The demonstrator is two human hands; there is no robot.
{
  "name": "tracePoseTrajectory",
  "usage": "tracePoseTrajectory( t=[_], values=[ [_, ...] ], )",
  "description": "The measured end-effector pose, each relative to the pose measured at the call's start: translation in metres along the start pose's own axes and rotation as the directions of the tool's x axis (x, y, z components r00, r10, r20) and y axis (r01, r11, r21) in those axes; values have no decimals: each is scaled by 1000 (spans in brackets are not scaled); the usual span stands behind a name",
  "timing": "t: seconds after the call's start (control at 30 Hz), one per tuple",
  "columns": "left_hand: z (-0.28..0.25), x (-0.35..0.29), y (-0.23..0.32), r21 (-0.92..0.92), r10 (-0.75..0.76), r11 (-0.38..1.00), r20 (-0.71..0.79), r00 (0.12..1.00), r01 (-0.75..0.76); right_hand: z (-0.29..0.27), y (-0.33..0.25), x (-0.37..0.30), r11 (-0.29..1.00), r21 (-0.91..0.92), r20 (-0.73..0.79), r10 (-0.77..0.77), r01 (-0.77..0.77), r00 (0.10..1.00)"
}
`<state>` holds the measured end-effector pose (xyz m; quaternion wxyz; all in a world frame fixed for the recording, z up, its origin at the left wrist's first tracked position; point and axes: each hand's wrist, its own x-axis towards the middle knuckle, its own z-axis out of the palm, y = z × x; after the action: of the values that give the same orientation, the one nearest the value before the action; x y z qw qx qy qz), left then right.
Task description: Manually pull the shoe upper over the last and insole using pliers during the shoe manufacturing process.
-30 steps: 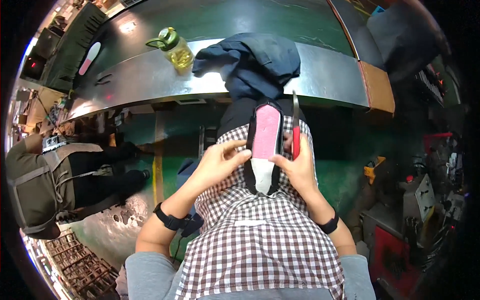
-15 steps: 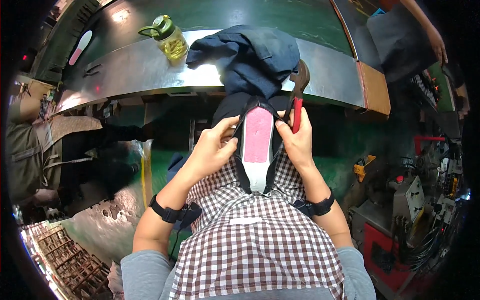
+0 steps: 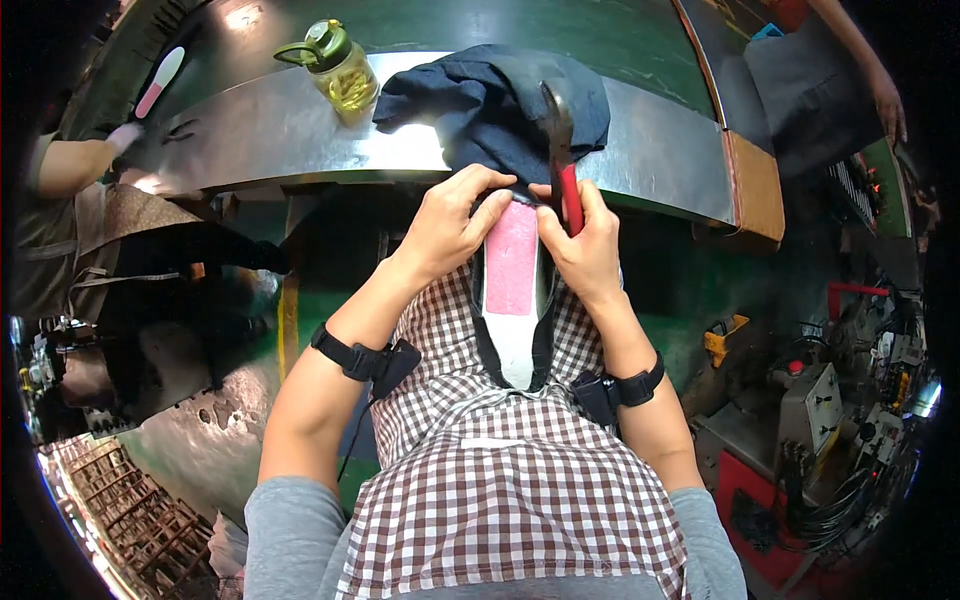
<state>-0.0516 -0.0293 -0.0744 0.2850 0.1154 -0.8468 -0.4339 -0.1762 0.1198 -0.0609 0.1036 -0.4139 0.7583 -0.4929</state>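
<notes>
In my lap lies a shoe, sole up on its last, with a pink and white insole (image 3: 511,262) and a black upper (image 3: 542,340) round its edge. My left hand (image 3: 455,222) pinches the black upper at the far end of the shoe, fingers closed. Lasting pincers (image 3: 570,190) with a red handle are gripped in my right hand (image 3: 588,250), their dark metal jaws pointing away from me. The right thumb presses beside the shoe's far end, so both hands nearly meet there.
A metal-edged bench (image 3: 660,165) stands ahead, bearing crumpled dark blue cloth (image 3: 460,95), a green-lidded bottle (image 3: 348,80) and a loose insole (image 3: 162,78). A co-worker's arm (image 3: 75,165) shows at left, another person's hand (image 3: 886,100) at far right. Machinery (image 3: 810,410) stands lower right.
Both hands have moved forward to the shoe's far end, the left one from its left side. The pincers have shifted left with my right hand. At left, the co-worker's arm now reaches onto the bench.
</notes>
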Motion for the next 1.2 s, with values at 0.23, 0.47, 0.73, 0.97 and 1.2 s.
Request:
tracePoseTrajectory(
  t=[0.23,0.47,0.73,0.97,1.2],
  values=[
    [10,-6,22,142,88,987,-76,993,-76,-6,-7,-5,999,35,-14,3,-3,1000],
    [-10,-41,51,-304,-20,952,46,999,33,-21,-27,-29,937,350,31,-19,7,999],
    [-15,-45,61,-230,-52,972,11,999,54,-34,-33,-30,941,331,200,-142,70,969],
    [-11,-40,52,-175,-55,983,-15,998,51,-27,-28,-16,960,65,188,-281,273,941],
    [-10,-31,39,-77,-79,994,-49,996,75,-1,-17,-1,973,60,143,-227,221,963]
  ],
)
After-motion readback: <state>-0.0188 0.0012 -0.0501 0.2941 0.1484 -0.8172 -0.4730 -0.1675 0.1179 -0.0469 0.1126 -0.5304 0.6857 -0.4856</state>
